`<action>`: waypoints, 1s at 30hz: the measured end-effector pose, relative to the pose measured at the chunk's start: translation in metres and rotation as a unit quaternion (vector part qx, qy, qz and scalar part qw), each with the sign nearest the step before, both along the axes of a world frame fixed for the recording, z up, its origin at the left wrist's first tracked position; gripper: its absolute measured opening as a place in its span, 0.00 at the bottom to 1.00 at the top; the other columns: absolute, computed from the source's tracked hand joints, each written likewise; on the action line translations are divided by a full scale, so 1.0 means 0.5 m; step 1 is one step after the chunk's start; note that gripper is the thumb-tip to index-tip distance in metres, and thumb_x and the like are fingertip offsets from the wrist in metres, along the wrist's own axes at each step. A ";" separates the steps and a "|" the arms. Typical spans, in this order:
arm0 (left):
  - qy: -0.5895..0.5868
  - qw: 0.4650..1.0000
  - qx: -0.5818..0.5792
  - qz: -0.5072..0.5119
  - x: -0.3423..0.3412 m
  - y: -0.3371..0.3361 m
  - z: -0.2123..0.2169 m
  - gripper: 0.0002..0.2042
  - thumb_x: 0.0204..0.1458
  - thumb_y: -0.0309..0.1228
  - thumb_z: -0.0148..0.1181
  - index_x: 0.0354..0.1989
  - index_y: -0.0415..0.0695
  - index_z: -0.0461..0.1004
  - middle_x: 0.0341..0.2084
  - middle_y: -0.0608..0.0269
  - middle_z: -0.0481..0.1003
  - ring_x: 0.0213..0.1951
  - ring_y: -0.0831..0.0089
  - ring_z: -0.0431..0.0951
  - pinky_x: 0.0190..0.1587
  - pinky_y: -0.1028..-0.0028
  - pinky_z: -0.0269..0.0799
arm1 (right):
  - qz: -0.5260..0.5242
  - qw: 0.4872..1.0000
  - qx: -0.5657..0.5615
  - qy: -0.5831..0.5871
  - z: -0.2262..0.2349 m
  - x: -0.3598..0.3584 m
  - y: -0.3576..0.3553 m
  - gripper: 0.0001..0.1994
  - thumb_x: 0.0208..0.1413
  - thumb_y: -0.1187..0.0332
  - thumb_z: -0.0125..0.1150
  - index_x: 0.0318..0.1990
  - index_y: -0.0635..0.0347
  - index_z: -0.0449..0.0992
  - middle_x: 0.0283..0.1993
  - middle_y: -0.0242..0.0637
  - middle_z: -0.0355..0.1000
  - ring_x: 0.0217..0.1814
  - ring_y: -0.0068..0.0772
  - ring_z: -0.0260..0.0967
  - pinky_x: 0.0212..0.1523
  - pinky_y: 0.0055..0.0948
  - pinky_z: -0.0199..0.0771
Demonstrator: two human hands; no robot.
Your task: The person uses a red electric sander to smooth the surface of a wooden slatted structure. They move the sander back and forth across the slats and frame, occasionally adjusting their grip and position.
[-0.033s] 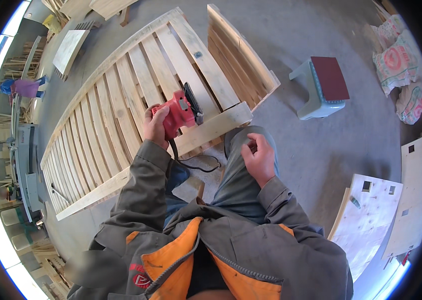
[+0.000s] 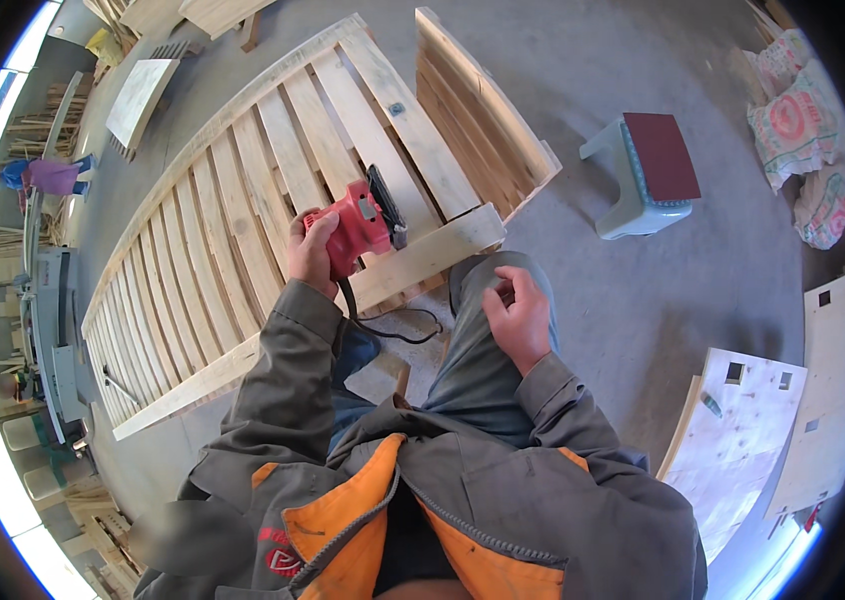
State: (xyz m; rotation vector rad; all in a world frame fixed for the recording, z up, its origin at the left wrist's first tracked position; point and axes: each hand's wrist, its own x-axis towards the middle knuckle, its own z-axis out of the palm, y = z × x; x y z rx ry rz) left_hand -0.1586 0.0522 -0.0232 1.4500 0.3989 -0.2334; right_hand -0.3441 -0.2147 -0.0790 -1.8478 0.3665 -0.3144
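Note:
My left hand [image 2: 313, 256] is wrapped round the red body of an electric sander [image 2: 351, 232], its dark sanding pad turned to the right. The sander is over the near right end of a long slatted wooden frame [image 2: 243, 225]. From its underside a black cord [image 2: 398, 335] loops down between my knees. On my right thigh rests my right hand [image 2: 521, 318], its fingers loosely curled with nothing visible in them. A pale end board [image 2: 433, 255] of the frame runs just in front of my knees.
A second slatted wooden piece [image 2: 483, 115] stands beside the frame's right end. Farther right is a light-blue stool [image 2: 633, 180] with a dark red top. White sacks [image 2: 793, 120] and plywood panels [image 2: 733, 420] line the right side. A person [image 2: 48, 177] is by machinery [image 2: 53, 320] at the left.

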 end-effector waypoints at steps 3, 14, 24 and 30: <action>-0.003 1.000 0.002 -0.005 -0.001 -0.003 0.005 0.28 0.58 0.39 0.70 0.63 0.45 0.65 0.48 0.51 0.77 0.37 0.59 0.84 0.21 0.60 0.80 | 0.006 1.000 0.019 0.002 -0.003 0.005 -0.001 0.16 0.58 0.73 0.70 0.52 0.67 0.78 0.38 0.46 0.80 0.34 0.41 0.81 0.38 0.38 0.82; -0.016 0.999 0.045 0.017 0.070 0.000 0.004 0.31 0.56 0.42 0.70 0.65 0.46 0.65 0.49 0.52 0.78 0.40 0.59 0.85 0.24 0.61 0.80 | 0.006 0.997 0.070 0.022 -0.004 0.009 -0.005 0.16 0.58 0.73 0.70 0.53 0.66 0.78 0.39 0.44 0.80 0.34 0.34 0.80 0.36 0.32 0.81; -0.036 0.998 0.052 0.014 0.230 0.024 -0.008 0.25 0.58 0.41 0.69 0.59 0.46 0.68 0.44 0.55 0.80 0.36 0.61 0.85 0.22 0.61 0.78 | 0.009 0.996 0.077 0.042 0.008 0.016 -0.008 0.15 0.60 0.75 0.70 0.53 0.67 0.77 0.39 0.42 0.79 0.34 0.30 0.78 0.34 0.30 0.79; -0.058 0.997 0.040 0.011 0.321 0.033 -0.012 0.18 0.60 0.40 0.69 0.52 0.47 0.71 0.38 0.58 0.80 0.31 0.64 0.84 0.21 0.63 0.76 | 0.009 0.996 0.074 0.047 0.004 0.017 -0.006 0.15 0.60 0.76 0.69 0.53 0.67 0.77 0.37 0.38 0.77 0.30 0.22 0.74 0.32 0.26 0.76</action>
